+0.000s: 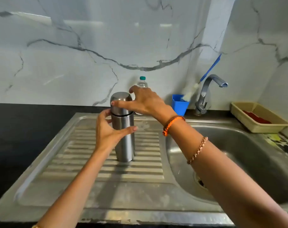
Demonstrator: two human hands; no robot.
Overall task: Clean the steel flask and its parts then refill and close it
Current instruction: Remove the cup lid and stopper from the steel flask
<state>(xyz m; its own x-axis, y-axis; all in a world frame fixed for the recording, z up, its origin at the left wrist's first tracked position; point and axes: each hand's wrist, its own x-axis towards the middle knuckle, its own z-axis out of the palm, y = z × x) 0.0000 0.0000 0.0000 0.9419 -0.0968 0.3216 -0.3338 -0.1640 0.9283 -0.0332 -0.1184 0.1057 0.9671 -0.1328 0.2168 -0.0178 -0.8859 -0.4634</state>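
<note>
— What surrounds the steel flask (123, 137)?

— It stands upright on the ribbed drainboard (140, 168), at about 9 o'clock from the sink basin (238, 162). Directly behind it, at 12 o'clock, a clear plastic bottle (142, 83) with a teal cap is partly hidden by the right hand. At 2 o'clock from the flask, a blue cup (179, 104) holds a blue-handled bottle brush (210, 68) leaning on the marble wall, beside the chrome tap (205, 92). Farther right, a beige tray (258, 119) with something red inside rests on the dark tabletop (25, 125).

— And the hands?

— The left hand (107, 132) grips the flask's body just below the seam, thumb across the front. The right hand (145, 102) reaches in from 4 o'clock, fingers spread round the steel cap (120, 102), thumb pressed against its front; two bracelets circle that forearm.
</note>
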